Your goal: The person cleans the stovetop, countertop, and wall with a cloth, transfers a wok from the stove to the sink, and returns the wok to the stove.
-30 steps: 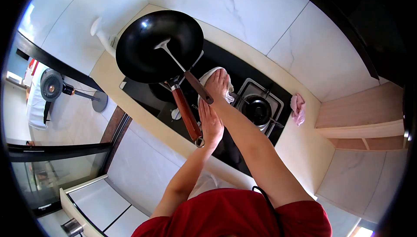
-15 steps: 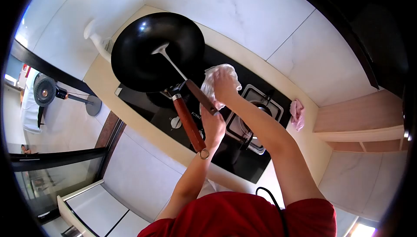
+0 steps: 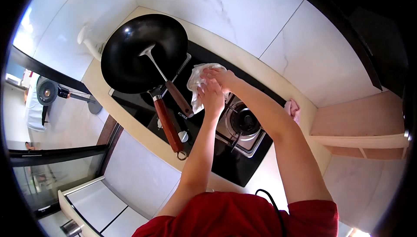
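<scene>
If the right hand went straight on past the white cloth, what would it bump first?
Probably the black wok. The right hand points that way across the white cloth, though the metal stand might come first; depth is unclear.

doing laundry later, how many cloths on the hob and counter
2: a white cloth under the left hand and right hand on the hob, and a pink cloth on the counter, partly hidden by the right arm. Others may be hidden.

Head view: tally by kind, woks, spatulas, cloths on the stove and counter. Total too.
Wok: 1
Spatula: 1
Cloths: 2 (white cloth, pink cloth)
Total: 4
</scene>
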Action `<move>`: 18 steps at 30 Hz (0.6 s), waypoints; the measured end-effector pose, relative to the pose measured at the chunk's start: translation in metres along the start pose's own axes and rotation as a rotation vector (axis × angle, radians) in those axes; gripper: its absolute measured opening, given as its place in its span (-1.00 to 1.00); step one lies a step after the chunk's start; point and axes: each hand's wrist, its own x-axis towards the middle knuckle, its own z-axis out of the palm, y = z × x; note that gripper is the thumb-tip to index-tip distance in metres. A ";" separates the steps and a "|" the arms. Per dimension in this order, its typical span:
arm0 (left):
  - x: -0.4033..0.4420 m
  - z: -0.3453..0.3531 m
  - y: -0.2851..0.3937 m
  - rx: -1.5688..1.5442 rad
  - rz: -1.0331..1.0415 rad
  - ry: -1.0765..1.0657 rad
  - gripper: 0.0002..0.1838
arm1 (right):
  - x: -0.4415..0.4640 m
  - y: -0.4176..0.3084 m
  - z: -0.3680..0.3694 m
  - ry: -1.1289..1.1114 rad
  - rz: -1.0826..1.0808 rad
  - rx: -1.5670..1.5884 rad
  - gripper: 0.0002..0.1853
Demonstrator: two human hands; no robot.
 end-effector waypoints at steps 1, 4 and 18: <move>0.009 0.003 -0.003 -0.007 0.122 -0.043 -0.34 | -0.001 0.005 0.003 0.020 -0.017 0.056 -0.30; 0.029 0.005 0.009 0.051 0.201 -0.126 -0.33 | 0.008 0.035 0.021 0.100 -0.167 0.107 -0.23; 0.056 0.053 0.060 -0.035 0.185 -0.431 -0.32 | -0.048 0.164 0.078 0.094 -0.252 0.131 -0.35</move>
